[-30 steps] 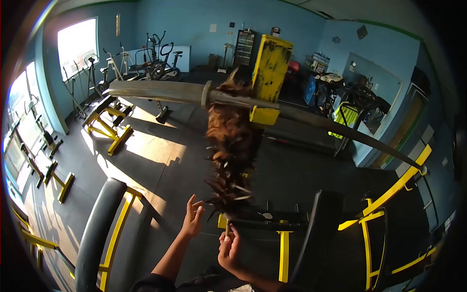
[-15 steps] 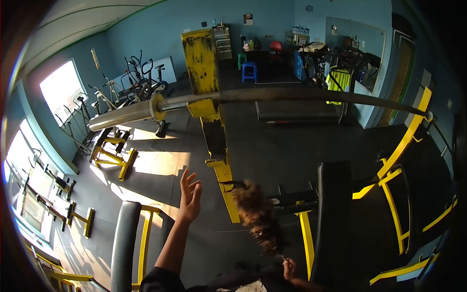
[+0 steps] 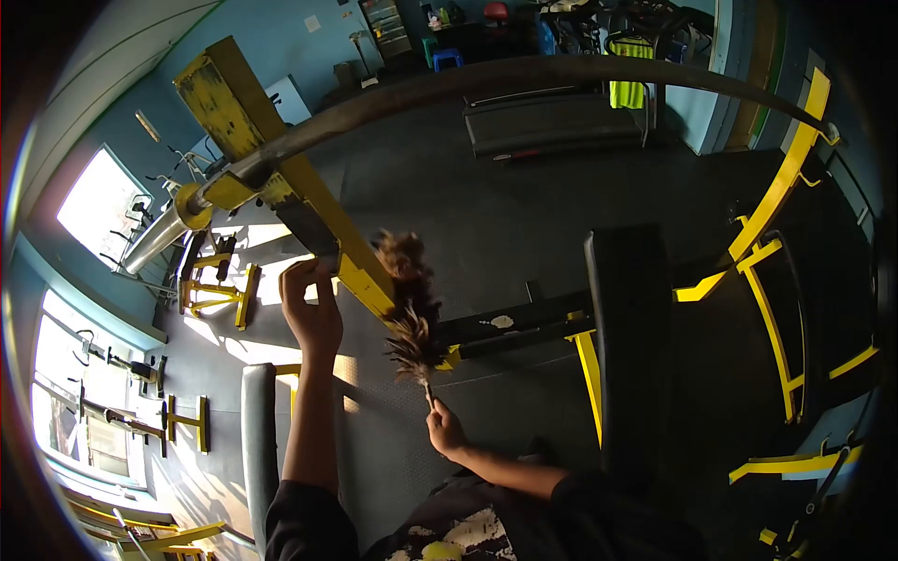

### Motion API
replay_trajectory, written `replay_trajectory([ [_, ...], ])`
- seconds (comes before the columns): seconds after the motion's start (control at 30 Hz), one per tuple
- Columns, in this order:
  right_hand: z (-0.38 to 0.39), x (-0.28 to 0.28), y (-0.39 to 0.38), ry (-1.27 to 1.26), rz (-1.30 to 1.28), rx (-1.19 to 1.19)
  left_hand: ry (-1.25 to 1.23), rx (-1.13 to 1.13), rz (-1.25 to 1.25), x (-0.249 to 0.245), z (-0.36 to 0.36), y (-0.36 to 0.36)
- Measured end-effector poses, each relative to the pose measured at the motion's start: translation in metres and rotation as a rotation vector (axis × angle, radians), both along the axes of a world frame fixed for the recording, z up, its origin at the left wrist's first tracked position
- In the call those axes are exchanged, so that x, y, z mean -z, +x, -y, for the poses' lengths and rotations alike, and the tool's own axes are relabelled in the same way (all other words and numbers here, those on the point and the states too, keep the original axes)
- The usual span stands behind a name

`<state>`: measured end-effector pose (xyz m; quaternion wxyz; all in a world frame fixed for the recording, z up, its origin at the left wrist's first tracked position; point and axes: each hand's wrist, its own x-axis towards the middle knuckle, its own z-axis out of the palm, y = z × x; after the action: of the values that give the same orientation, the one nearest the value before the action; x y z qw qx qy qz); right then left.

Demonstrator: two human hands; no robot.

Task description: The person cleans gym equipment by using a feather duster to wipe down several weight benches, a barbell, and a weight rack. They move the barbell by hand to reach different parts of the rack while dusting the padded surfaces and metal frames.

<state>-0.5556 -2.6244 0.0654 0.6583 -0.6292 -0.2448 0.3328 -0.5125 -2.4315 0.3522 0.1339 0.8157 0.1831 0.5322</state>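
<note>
In my right hand (image 3: 446, 430) is the thin handle of a brown feather duster (image 3: 412, 304), my fingers closed around it. The duster points up and away from me, its feathers overlapping the lower part of a yellow rack post (image 3: 365, 276). My left hand (image 3: 313, 313) is at that post's left edge, fingers bent and closed on it near a dark middle section; the fingertips are partly hidden. Above both hands a long metal barbell (image 3: 393, 105) rests in the post's hook, its sleeve end (image 3: 154, 241) sticking out to the left.
A black bench pad (image 3: 629, 346) stands to the right, and another padded piece (image 3: 259, 439) is at the lower left. A second yellow upright (image 3: 781, 192) supports the bar's far end. Behind are a treadmill (image 3: 543, 126) and exercise machines by the windows.
My view has tilted down and the rack post now leans across it. My left hand has gone from open in the air to the post; the duster has swung left to the post.
</note>
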Motion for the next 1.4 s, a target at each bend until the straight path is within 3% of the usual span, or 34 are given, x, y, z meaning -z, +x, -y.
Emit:
replay_trajectory([
  [0.03, -0.002, 0.014, -0.001, -0.192, -0.013, 0.038, 0.070, -0.012, -0.028, 0.002, -0.005, -0.001],
  [0.1, 0.011, 0.008, 0.002, -0.182, -0.144, 0.090, 0.037, -0.013, -0.013, 0.007, -0.012, 0.001],
  [0.17, 0.027, 0.014, 0.004, 0.053, 0.028, 0.097, -0.161, 0.031, 0.076, 0.010, -0.004, 0.004],
  [0.23, 0.032, 0.029, 0.008, 0.053, 0.041, 0.101, -0.175, 0.030, 0.070, 0.011, -0.002, 0.005],
  [0.3, 0.039, 0.059, 0.008, -0.363, -0.104, 0.030, -0.143, 0.008, 0.089, 0.019, -0.010, 0.006],
  [0.37, 0.054, 0.067, 0.007, -0.340, -0.106, 0.088, -0.108, -0.074, 0.034, 0.023, -0.017, 0.004],
  [0.43, 0.077, 0.043, 0.017, -0.279, -0.146, -0.081, -0.132, -0.060, 0.048, 0.021, -0.016, 0.005],
  [0.47, 0.077, 0.053, 0.016, -0.283, -0.041, 0.029, -0.156, -0.045, 0.069, 0.022, -0.015, 0.005],
  [0.57, 0.095, 0.087, 0.027, -0.455, -0.031, 0.019, -0.199, -0.069, 0.083, 0.025, -0.016, 0.006],
  [0.6, 0.105, 0.094, 0.022, -0.306, 0.002, 0.122, -0.267, -0.008, 0.112, 0.026, -0.016, 0.006],
  [0.63, 0.116, 0.102, 0.019, -0.310, -0.004, 0.132, -0.272, 0.002, 0.106, 0.028, -0.017, 0.008],
  [0.73, 0.162, 0.120, 0.007, -0.581, -0.038, 0.030, -0.007, -0.145, 0.028, 0.017, 0.007, 0.010],
  [0.77, 0.177, 0.127, 0.006, -0.672, -0.059, 0.000, 0.203, -0.380, 0.020, 0.021, 0.021, 0.011],
  [0.83, 0.200, 0.144, 0.001, -0.883, 0.087, 0.009, 0.304, -0.282, 0.347, 0.062, 0.026, 0.009],
  [0.9, 0.209, 0.161, -0.006, -0.990, 0.159, 0.040, 0.134, 0.070, 0.191, 0.105, 0.052, 0.009],
  [0.97, 0.214, 0.165, -0.013, -1.019, -0.078, -0.037, 0.012, 0.266, -0.162, 0.150, 0.066, 0.013],
  [1.07, 0.197, 0.208, -0.039, -1.098, -0.143, 0.036, -0.119, 0.448, -0.447, 0.202, 0.064, 0.037],
  [1.13, 0.164, 0.197, -0.032, -0.928, -0.181, 0.156, -0.310, 0.552, -0.765, 0.241, 0.052, 0.055],
  [1.17, 0.143, 0.196, -0.033, -0.810, -0.200, 0.181, -0.304, 0.572, -0.794, 0.255, 0.046, 0.066],
  [1.2, 0.121, 0.233, -0.050, -0.526, 0.011, 0.367, -0.252, 0.550, -0.907, 0.267, 0.037, 0.083],
  [1.27, 0.080, 0.241, -0.044, -0.337, -0.138, 0.263, -0.188, 0.538, -1.059, 0.299, 0.022, 0.111],
  [1.33, 0.052, 0.251, -0.038, -0.319, -0.301, 0.206, 0.090, 0.593, -1.107, 0.331, 0.012, 0.141],
  [1.37, 0.044, 0.261, -0.035, -0.309, -0.423, 0.125, 0.107, 0.605, -1.120, 0.343, 0.014, 0.151],
  [1.4, 0.041, 0.270, -0.031, -0.448, -0.357, 0.156, 0.162, 0.584, -1.218, 0.354, 0.018, 0.162],
])
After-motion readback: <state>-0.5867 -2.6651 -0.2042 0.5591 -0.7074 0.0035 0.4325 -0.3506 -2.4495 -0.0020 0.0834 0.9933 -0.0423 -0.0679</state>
